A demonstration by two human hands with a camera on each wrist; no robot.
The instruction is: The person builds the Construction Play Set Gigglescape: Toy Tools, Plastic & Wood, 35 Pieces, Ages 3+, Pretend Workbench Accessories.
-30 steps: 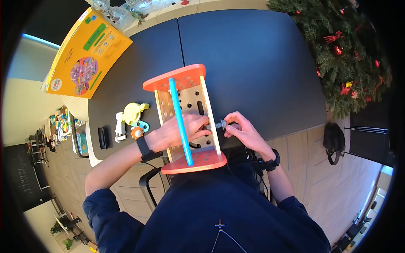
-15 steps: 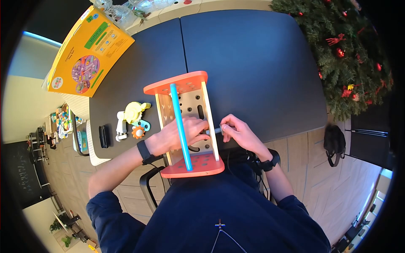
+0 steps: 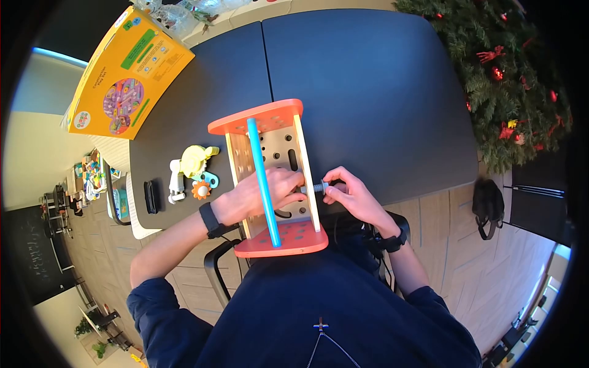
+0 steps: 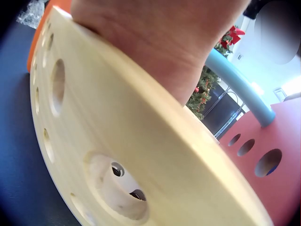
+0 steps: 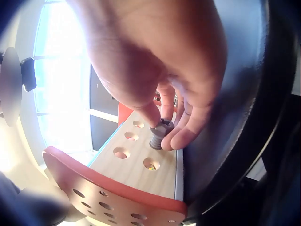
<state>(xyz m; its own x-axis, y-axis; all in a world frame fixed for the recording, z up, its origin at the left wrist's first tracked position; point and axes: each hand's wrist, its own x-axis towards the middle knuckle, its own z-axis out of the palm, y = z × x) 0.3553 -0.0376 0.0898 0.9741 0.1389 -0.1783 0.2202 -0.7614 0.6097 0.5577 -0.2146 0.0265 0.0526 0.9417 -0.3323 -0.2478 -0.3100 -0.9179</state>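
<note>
A toy toolbox [image 3: 288,245] with red-orange ends, wooden sides full of holes and a blue rod [image 3: 262,184] for a handle stands at the table's near edge. My right hand [image 3: 357,197] pinches the head of a grey toy bolt [image 3: 320,187] between thumb and fingers. Its ridged shank [image 5: 156,143] stands in a hole of the right wooden side [image 5: 136,155]. My left hand [image 3: 261,195] reaches under the rod into the box, thumb and fingers closed about the bolt's inner end; I cannot tell whether a nut sits there. In the left wrist view the left wooden side [image 4: 122,108] hides its fingers.
Left of the box lie a yellow toy piece [image 3: 194,161], a white toy piece [image 3: 176,184], an orange gear [image 3: 201,190] and a black case [image 3: 151,197]. A yellow carton [image 3: 126,80] stands at the table's back left. A decorated tree [image 3: 497,86] rises beyond the right edge.
My right fingers have shifted on the bolt's head, which showed less half a second ago. The toolbox sits slightly lower in the view than a second ago. My left hand has stayed inside the box.
</note>
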